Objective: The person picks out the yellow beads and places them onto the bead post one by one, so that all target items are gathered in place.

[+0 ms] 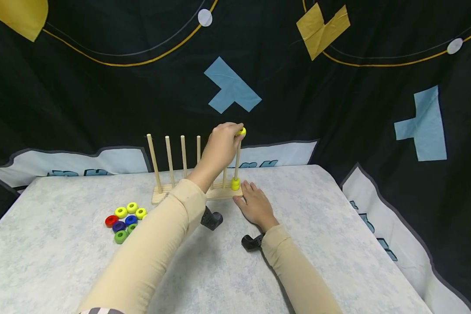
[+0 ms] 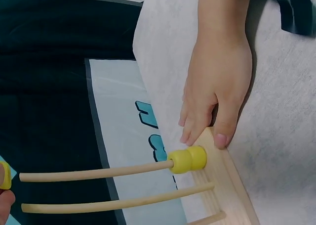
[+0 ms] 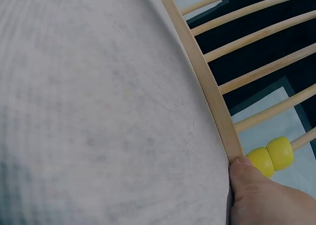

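My left hand (image 1: 221,141) pinches a yellow ring (image 1: 241,131) just above the rightmost peg of a wooden peg stand (image 1: 220,193). A small gap separates this ring from the peg's tip in the left wrist view. Two yellow rings (image 2: 186,159) sit stacked at the foot of that same peg. My right hand (image 1: 256,205) holds the right end of the stand's base, its thumb (image 3: 245,170) against the front edge and its fingers round the end. The stand's other visible pegs carry no rings, though my left arm hides parts of some.
Left of my left forearm lies a loose group of rings: yellow (image 1: 132,207), red (image 1: 111,221), blue (image 1: 131,220), purple (image 1: 119,226) and green (image 1: 121,237). My sleeve partly covers one. A dark cloth (image 1: 141,100) hangs behind the pale table (image 1: 63,261).
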`<act>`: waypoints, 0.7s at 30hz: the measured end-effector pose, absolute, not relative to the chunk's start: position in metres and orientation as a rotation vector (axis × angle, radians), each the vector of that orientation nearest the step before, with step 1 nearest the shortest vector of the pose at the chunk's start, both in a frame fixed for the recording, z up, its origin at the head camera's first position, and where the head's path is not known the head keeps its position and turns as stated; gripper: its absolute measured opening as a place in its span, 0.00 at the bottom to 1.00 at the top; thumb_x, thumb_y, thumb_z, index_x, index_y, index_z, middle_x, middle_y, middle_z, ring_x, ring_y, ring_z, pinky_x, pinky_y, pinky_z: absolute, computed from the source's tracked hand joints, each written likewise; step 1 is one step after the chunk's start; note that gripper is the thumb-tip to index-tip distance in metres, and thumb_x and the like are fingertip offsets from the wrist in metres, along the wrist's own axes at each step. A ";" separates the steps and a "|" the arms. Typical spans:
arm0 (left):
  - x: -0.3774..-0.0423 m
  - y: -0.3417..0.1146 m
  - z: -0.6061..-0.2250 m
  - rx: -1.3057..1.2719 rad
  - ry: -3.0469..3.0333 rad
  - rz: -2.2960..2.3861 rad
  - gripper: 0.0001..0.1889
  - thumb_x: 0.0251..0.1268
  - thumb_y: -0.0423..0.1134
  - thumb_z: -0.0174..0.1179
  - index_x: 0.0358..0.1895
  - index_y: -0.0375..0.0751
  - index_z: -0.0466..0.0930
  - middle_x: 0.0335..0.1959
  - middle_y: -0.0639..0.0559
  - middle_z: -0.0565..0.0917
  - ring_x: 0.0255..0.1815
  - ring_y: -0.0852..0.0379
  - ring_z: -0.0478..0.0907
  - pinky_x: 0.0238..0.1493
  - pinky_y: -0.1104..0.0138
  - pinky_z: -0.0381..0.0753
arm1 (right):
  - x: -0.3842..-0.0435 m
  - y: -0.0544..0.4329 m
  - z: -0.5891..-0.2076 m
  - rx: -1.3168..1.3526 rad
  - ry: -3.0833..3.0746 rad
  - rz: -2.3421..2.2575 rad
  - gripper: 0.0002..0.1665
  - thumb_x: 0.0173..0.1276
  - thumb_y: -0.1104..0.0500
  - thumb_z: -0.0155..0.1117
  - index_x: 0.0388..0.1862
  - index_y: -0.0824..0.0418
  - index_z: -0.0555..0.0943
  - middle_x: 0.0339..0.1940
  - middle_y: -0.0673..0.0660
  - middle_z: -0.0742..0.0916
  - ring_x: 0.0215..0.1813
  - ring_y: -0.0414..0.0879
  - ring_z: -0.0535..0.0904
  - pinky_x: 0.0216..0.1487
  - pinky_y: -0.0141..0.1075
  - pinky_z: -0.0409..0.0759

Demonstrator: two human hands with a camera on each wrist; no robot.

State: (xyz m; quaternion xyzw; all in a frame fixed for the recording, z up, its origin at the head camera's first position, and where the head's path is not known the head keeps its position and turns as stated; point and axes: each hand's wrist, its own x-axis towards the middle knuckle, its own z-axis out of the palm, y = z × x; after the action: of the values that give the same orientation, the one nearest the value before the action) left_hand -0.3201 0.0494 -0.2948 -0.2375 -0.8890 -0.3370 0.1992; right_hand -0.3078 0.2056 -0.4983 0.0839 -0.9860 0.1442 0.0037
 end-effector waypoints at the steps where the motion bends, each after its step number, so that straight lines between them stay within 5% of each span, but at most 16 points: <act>1: -0.321 0.051 -0.294 -0.669 -2.486 -0.933 0.21 0.72 0.35 0.58 0.66 0.37 0.75 0.65 0.43 0.78 0.69 0.46 0.74 0.65 0.63 0.78 | -0.308 0.206 -0.499 0.261 -3.087 0.453 0.44 0.78 0.31 0.32 0.82 0.55 0.48 0.83 0.50 0.54 0.84 0.48 0.46 0.84 0.46 0.46; 21: -0.326 0.067 -0.306 -0.646 -2.490 -0.632 0.20 0.72 0.36 0.59 0.64 0.36 0.77 0.66 0.43 0.77 0.66 0.47 0.74 0.68 0.62 0.76 | -0.309 0.206 -0.502 0.254 -3.086 0.465 0.44 0.78 0.32 0.32 0.82 0.55 0.48 0.83 0.51 0.54 0.84 0.49 0.46 0.84 0.45 0.46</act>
State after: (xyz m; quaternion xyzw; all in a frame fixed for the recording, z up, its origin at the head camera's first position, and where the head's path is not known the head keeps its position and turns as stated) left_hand -0.3261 0.0674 -0.3065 -0.2365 -0.9116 -0.2314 0.2438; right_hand -0.3089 0.2062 -0.5017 0.0812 -0.9856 0.1484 0.0050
